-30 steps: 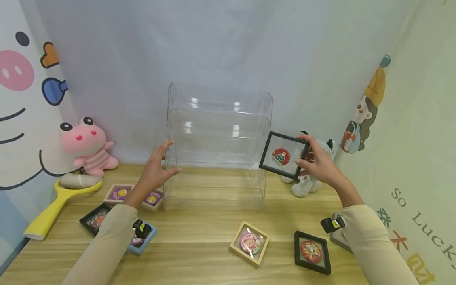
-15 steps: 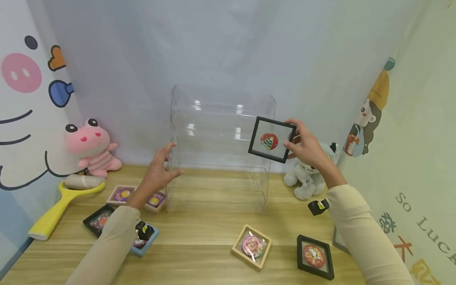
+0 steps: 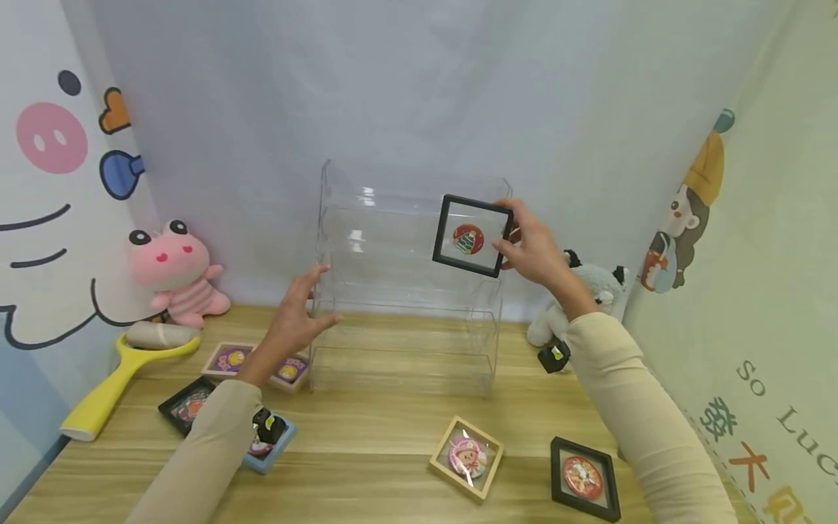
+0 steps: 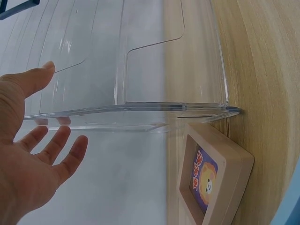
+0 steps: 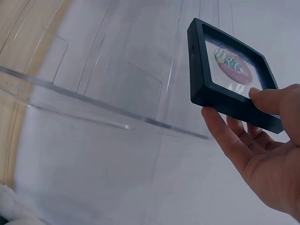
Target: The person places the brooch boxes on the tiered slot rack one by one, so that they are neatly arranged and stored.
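yellowish wall (image 3: pixel 772 276): "So Luc" (cut off), "發", "大" | purple card (image 4: pixel 205 180): lettering unclear

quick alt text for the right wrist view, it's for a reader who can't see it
A black square frame with a round red badge inside is held in the grip of a right hand. To its left in the picture is a clear shelf, with some wooden tabletop and a bit of fluffy toy at the left edge.

Soft light was spread evenly across the head view; white glints were caught on the clear rack (image 3: pixel 393 236) and pale wooden frame (image 3: pixel 456 483), and the right wrist view was dimmed
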Available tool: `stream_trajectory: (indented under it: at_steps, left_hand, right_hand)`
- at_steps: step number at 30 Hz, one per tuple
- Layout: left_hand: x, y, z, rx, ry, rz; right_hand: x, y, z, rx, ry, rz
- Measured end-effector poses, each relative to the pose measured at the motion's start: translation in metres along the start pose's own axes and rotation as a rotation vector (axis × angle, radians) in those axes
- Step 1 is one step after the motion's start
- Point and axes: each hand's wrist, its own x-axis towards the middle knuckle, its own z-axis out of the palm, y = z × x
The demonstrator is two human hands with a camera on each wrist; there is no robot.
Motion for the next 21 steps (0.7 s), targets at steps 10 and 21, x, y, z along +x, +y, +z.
stream_trajectory:
  at_steps: [10, 21]
  left_hand:
    - [0.001, 0.001, -0.001, -0.003, 0.002, 0.008]
    - [-0.001, 0.0, -0.002, -0.008, -0.004, -0.014]
  right_hand:
    - [0.023, -0.02, 0.018, -0.052, 0.009, -0.072]
    - [0.04, -0.035, 0.023, -0.069, 0.03, -0.107]
